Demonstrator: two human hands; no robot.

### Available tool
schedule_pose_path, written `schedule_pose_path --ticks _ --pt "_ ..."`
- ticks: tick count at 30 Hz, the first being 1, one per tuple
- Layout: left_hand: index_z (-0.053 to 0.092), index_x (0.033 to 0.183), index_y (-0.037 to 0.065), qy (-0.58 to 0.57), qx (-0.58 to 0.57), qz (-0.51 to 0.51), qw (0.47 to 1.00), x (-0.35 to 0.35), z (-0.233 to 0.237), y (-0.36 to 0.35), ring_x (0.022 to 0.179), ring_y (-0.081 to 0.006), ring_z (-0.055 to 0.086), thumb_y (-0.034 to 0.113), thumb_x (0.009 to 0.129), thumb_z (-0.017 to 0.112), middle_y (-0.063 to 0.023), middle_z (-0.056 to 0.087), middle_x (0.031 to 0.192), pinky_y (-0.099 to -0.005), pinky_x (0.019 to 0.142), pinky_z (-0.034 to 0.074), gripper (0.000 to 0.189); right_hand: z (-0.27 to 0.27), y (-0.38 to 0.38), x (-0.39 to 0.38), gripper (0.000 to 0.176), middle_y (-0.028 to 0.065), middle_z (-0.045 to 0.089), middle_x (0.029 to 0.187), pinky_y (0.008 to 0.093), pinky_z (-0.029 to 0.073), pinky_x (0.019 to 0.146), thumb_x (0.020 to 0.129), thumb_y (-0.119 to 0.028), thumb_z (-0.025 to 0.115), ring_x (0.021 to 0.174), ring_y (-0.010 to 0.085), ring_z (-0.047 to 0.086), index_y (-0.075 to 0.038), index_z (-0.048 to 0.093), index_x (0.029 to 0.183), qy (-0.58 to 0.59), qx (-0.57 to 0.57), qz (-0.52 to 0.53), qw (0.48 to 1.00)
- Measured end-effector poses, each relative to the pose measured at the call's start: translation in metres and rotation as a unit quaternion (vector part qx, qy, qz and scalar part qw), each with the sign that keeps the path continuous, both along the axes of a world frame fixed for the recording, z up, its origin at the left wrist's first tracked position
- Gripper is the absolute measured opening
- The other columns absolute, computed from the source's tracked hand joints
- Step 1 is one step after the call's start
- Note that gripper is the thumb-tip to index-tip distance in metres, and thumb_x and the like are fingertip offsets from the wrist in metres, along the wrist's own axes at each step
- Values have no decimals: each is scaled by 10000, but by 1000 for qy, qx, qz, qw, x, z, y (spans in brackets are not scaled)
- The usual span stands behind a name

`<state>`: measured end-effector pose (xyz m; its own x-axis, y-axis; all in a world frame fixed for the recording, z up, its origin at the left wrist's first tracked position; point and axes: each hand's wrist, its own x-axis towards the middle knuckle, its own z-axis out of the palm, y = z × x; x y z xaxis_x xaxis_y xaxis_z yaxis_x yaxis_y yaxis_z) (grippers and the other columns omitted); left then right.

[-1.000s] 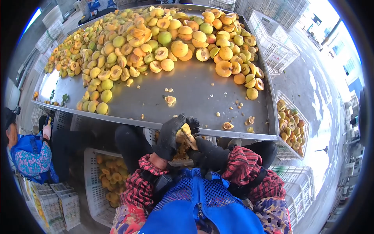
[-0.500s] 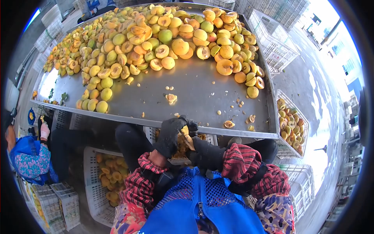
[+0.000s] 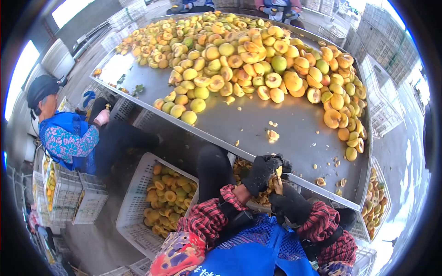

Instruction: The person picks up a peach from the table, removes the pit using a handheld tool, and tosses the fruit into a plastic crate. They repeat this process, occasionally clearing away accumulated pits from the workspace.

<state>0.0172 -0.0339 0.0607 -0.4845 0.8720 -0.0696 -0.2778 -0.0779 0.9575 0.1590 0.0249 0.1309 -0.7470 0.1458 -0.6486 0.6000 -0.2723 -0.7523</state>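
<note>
Since half a second before, the view had swung to the left, so that the bench [image 3: 294,119] stood farther to the right and the co-worker [image 3: 69,138] at the left came more fully into sight. Both gloved hands remained together, just at the near edge of the bench. The left hand [image 3: 261,171] had its fingers curled around the upper part of a slender yellowish piece [image 3: 277,183]; for the right hand [image 3: 290,202], I could not tell whether its fingers were pinching the lower end. The piece lay between the hands, below the left fingers, its long axis nearly up and down in the view. Neither hand was clearly nearer to it. Halved fruit [image 3: 248,55] was heaped beyond.
</note>
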Motion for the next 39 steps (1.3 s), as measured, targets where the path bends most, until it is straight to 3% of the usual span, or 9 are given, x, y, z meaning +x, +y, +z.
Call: schedule_pose_path --ticks 5,9,12,14,18,22,28,32,39 --pt "622 917 -45 -111 92 69 987 3 5 -5 773 -132 614 72 860 549 -82 655 859 -260 694 507 149 -4 -9 -9 206 46 498 628 282 427 392 833 -169 550 439 145 496 -27 476 962 5 -3 -13 1000" --pt "630 937 -13 250 8 -37 968 -16 -23 -4 829 -274 623 171 797 564 -142 652 931 -342 771 502 240 -21 -7 0 272 71 523 744 292 476 416 865 -172 534 490 151 538 -42 427 1079 -4 61 14 998" --pt "623 859 7 189 62 -113 974 -21 -18 -2 800 -286 608 186 756 593 -134 633 861 -354 727 493 209 -20 -3 5 338 74 520 772 293 496 437 876 -185 538 521 147 551 -47 401 1152 -37 101 74 991" --pt "620 851 0 388 159 -127 899 -30 -28 -1 735 -230 603 138 791 576 -103 625 803 -330 680 487 157 -36 -2 10 406 77 524 797 284 499 449 878 -203 547 530 145 552 -46 384 1216 -20 128 103 986" --pt "618 864 11 433 153 -93 884 -28 -27 -8 783 -294 599 158 769 583 -146 620 852 -356 698 484 179 -16 2 5 423 79 534 807 285 497 465 883 -220 537 569 151 571 -39 384 1232 -36 66 105 992" --pt "617 904 -48 -18 -53 -123 991 -16 -30 -8 730 -176 615 145 826 561 -104 638 789 -313 643 487 215 -2 -3 -5 395 79 559 804 308 471 459 883 -218 536 559 165 571 -15 395 1191 -97 122 126 980" --pt "632 883 -43 328 85 -92 936 -26 -58 -10 673 -144 612 148 823 573 -90 644 745 -301 587 476 208 -15 -4 -5 325 104 587 772 329 452 474 878 -221 545 578 177 588 -2 446 1097 -23 103 125 987" --pt "668 823 42 496 88 -162 848 -27 -47 -12 725 -291 633 207 721 617 -132 657 774 -379 665 484 201 -35 -11 7 315 122 586 768 342 444 514 866 -223 563 632 163 586 -2 471 1070 89 169 113 975" --pt "658 888 35 492 73 -149 855 -29 -28 -9 783 -302 636 170 742 591 -141 662 859 -384 711 501 209 -39 -9 6 307 137 581 813 374 442 588 856 -185 543 653 192 566 14 468 1077 26 174 118 977"
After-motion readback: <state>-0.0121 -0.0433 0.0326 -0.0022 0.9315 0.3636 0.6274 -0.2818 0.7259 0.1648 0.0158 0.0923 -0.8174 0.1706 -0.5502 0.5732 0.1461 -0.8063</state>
